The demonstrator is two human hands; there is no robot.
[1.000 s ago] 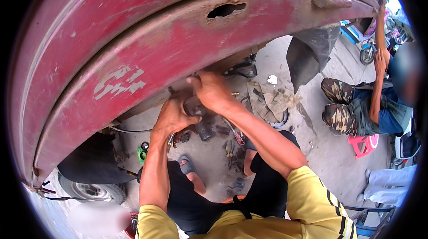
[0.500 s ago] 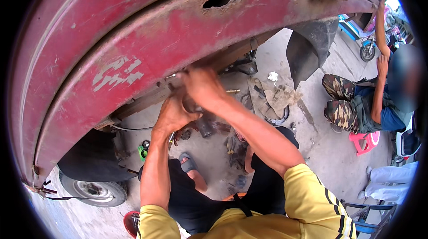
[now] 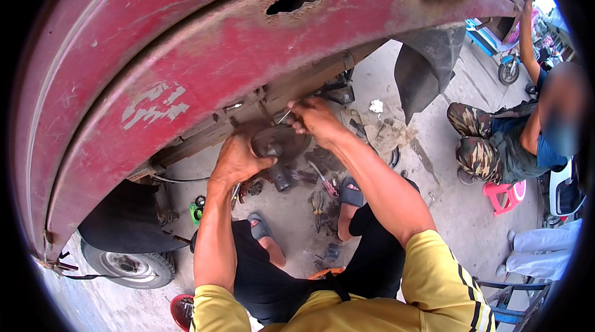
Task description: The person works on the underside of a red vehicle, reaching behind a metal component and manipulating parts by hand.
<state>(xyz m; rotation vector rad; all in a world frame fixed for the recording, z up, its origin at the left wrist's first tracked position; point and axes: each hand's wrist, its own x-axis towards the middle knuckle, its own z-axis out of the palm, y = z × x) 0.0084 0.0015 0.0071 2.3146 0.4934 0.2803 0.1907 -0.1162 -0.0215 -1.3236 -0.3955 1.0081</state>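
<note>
Beneath the red panel (image 3: 260, 65), my left hand (image 3: 238, 159) is closed on the edge of a dark, round metal part (image 3: 285, 141). A cylindrical stub points down from that part toward the ground. My right hand (image 3: 315, 122) is closed beside its upper right side, and a thin shiny metal rod (image 3: 286, 116) sticks out of the fingers toward the part. Whether the rod's tip touches anything cannot be made out. A brown frame beam (image 3: 291, 90) runs just above both hands.
Pliers (image 3: 318, 203) and a screwdriver (image 3: 323, 178) lie between my sandalled feet. Stained cloth (image 3: 383, 135) lies at the right. A black mudguard (image 3: 427, 71) hangs beyond it. A wheel (image 3: 130, 267) stands at lower left. Another person (image 3: 496, 140) sits at right, near a pink stool (image 3: 505, 195).
My right hand has moved right and slightly down, away from the panel's edge, and the rod now shows. My left hand stays on the round part. The seated person's lower arm has shifted.
</note>
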